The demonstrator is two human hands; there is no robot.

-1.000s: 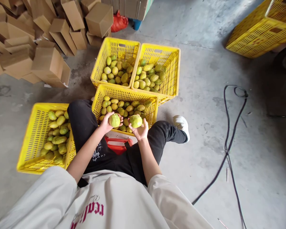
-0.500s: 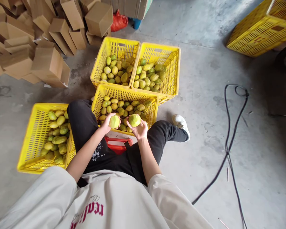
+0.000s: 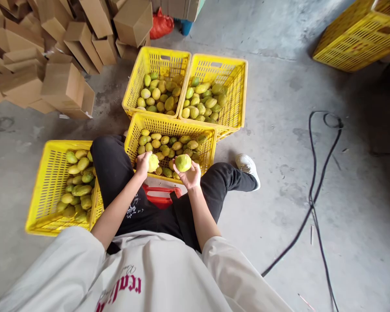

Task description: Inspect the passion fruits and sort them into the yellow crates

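My left hand (image 3: pixel 143 164) is closed round a yellow-green papaya (image 3: pixel 154 163), its fingers on the fruit's far and left sides. Held in my right hand (image 3: pixel 192 177) is a second papaya (image 3: pixel 183 163), resting on the fingers with the palm turned up. Both fruits are above the near side of a yellow plastic crate (image 3: pixel 211 149) between my knees. Several green and yellow papayas (image 3: pixel 165 140) lie in that crate. Part of its near side is hidden by my hands and the held fruit.
Two more yellow crates (image 3: pixel 245 93) of papayas stand just beyond, and another crate (image 3: pixel 39 203) is by my left knee. Cardboard boxes (image 3: pixel 63 84) pile up at upper left. A black cable (image 3: pixel 312 203) lies on the floor at right, below a yellow crate stack (image 3: pixel 347 47).
My left hand has moved slightly left and up with its papaya, turning it in the grip. My right hand and its papaya stay nearly still. The view has shifted a little.
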